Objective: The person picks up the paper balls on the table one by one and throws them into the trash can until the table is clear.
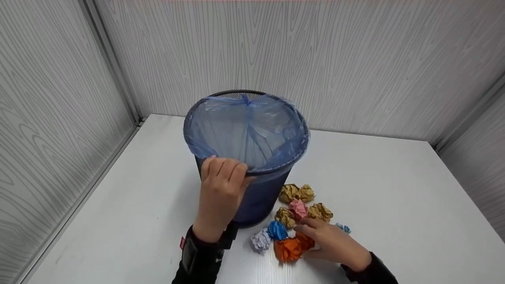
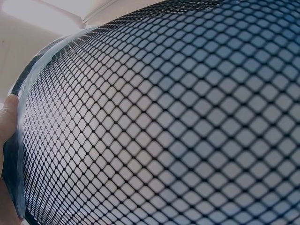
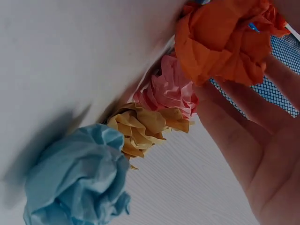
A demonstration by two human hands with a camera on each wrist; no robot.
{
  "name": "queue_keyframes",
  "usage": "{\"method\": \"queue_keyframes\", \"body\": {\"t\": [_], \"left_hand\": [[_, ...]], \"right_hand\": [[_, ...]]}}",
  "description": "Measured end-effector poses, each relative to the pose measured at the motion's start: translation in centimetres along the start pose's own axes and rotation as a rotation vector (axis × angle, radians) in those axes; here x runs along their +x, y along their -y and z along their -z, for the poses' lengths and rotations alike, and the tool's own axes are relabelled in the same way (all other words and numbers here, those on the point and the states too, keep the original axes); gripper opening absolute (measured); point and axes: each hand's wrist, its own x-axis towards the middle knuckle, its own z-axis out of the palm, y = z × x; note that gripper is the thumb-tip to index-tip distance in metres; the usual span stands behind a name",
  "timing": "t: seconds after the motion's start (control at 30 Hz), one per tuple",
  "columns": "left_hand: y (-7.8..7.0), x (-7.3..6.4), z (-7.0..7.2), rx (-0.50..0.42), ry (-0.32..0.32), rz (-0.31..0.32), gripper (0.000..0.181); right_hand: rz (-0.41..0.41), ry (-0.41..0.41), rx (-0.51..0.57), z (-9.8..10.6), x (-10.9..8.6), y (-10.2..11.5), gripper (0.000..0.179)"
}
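Observation:
A black mesh wastebasket (image 1: 252,201), lined with a translucent blue plastic bag (image 1: 232,130), stands tilted toward me. My left hand (image 1: 223,185) grips its near rim, fingers over the bag's folded edge. The left wrist view is filled by mesh (image 2: 140,117), with part of the hand at the left edge. To the right, my right hand (image 1: 331,242) has its fingers and thumb around an orange crumpled paper ball (image 3: 225,42). Another orange ball (image 1: 288,250) lies beside it. Pink (image 1: 298,208) and tan (image 1: 320,212) balls lie just beyond the fingers.
More tan balls (image 1: 291,192) lie against the basket's right side. A blue ball (image 1: 277,230) and a pale lilac one (image 1: 260,240) sit near its base. A light blue ball (image 3: 77,176) lies beside the right hand. Grey wood-patterned panels (image 1: 276,51) enclose the white table (image 1: 378,177).

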Motion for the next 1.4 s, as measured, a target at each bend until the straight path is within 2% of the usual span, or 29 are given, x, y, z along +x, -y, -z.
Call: {"method": "queue_keyframes", "body": {"t": [0.23,0.53,0.7,0.87,0.97,1.07,1.17,1.33,1.4], "left_hand": [[-0.1,0.0,0.0,0.002,0.007,0.012,0.031],[-0.1,0.0,-0.1,-0.01,0.003,0.014,0.031],[-0.2,0.0,-0.1,-0.016,0.009,0.015,0.031],[-0.1,0.0,0.0,-0.027,0.013,0.023,0.032],[0.0,-0.1,-0.1,-0.026,0.018,0.024,0.032],[0.0,0.0,0.0,-0.022,0.021,0.025,0.032],[0.0,0.0,0.1,-0.016,0.02,0.025,0.032],[-0.1,0.1,0.1,-0.013,0.016,0.02,0.033],[-0.2,0.1,0.0,-0.016,0.014,0.019,0.032]], "right_hand": [[-0.025,0.008,-0.045,-0.5,0.0,-0.2,0.046],[-0.021,-0.036,-0.054,-0.5,0.0,-0.2,0.022],[-0.034,-0.051,0.013,0.6,0.1,0.1,0.017],[-0.043,-0.102,0.023,2.6,0.3,0.9,0.023],[-0.043,-0.177,0.009,3.9,0.2,1.6,0.028],[-0.02,-0.287,-0.011,5.1,0.2,2.2,0.035],[0.045,-0.429,-0.006,6.1,0.7,2.8,0.037],[0.204,-0.686,0.044,7.6,2.3,3.9,0.032],[0.24,-0.777,0.053,8.2,2.8,4.4,0.032]]}}
